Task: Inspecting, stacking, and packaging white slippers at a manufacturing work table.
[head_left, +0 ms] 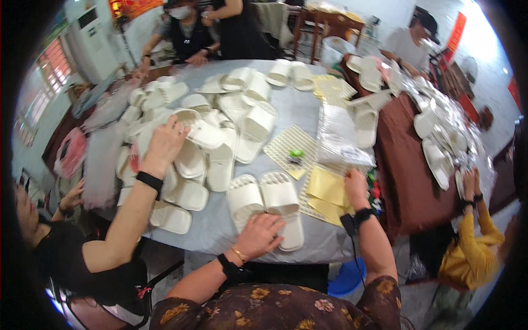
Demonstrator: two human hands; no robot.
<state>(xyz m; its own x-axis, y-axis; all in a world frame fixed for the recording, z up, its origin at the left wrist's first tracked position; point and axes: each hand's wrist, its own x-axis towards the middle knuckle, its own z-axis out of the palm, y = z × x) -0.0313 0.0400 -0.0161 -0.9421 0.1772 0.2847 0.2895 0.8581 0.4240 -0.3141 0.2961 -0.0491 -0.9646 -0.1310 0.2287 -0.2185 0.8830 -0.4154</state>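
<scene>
White foam slippers with ribbed insoles lie as a pair (268, 204) at the near edge of the round desk covered in grey cloth (300, 118), toes pointing away from the person. The person's left hand (259, 235) rests flat on the heel end of this pair, fingers spread and lying on the foam rather than curled round it. The right hand (355, 186) reaches out to the right of the pair and presses its fingers, held together, on a stack of pale yellow flat sheets (325, 193); whether it pinches a sheet I cannot tell. Both wrists carry black bands. Just beyond the yellow sheets lies a cream perforated mat (287, 144) with a small green object (296, 154) on it, and beside that a pile of clear plastic bags (336, 135). Further left on the desk a loose heap of more white slippers (212, 140) spreads out, well apart from the near pair. Another person's hand (164, 144), coming in from the lower left on a bare arm with a black wristband, lies on that heap. Other people stand at the far side of the desk, and a person in a yellow sleeve (474, 242) works at a brown-covered table (404, 165) to the right.
</scene>
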